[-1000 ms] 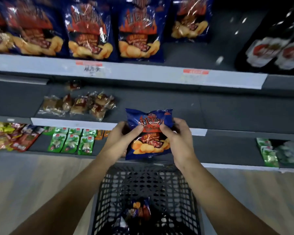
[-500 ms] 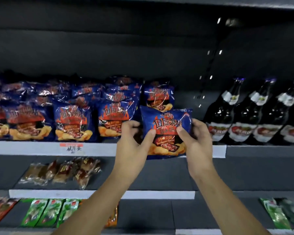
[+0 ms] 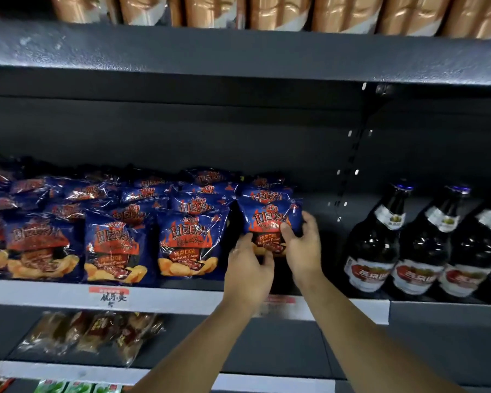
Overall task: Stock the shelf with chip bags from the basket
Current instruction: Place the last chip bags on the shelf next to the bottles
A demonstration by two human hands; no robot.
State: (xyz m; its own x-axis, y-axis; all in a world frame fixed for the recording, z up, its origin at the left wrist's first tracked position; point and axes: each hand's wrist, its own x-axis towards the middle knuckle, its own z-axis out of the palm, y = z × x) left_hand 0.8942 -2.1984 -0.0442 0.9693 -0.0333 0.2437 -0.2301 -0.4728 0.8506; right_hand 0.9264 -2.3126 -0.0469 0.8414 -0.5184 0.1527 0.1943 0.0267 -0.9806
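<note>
I hold a blue chip bag (image 3: 270, 219) with red flame print upright over the shelf (image 3: 182, 297), at the right end of the row of matching chip bags (image 3: 187, 245). My left hand (image 3: 248, 268) grips its lower left edge and my right hand (image 3: 304, 245) grips its right side. The bag stands in front of other blue bags stacked behind it. The basket is out of view.
Dark glass bottles (image 3: 374, 251) stand on the same shelf just right of my right hand. Tan packages (image 3: 267, 12) fill the shelf above. Clear-wrapped snacks (image 3: 91, 333) lie on the shelf below, with green packets (image 3: 77, 387) at the bottom edge.
Both hands have carried the chip bag up from above the basket and forward onto the shelf, into the gap at the right end of the row. The view has tilted upward.
</note>
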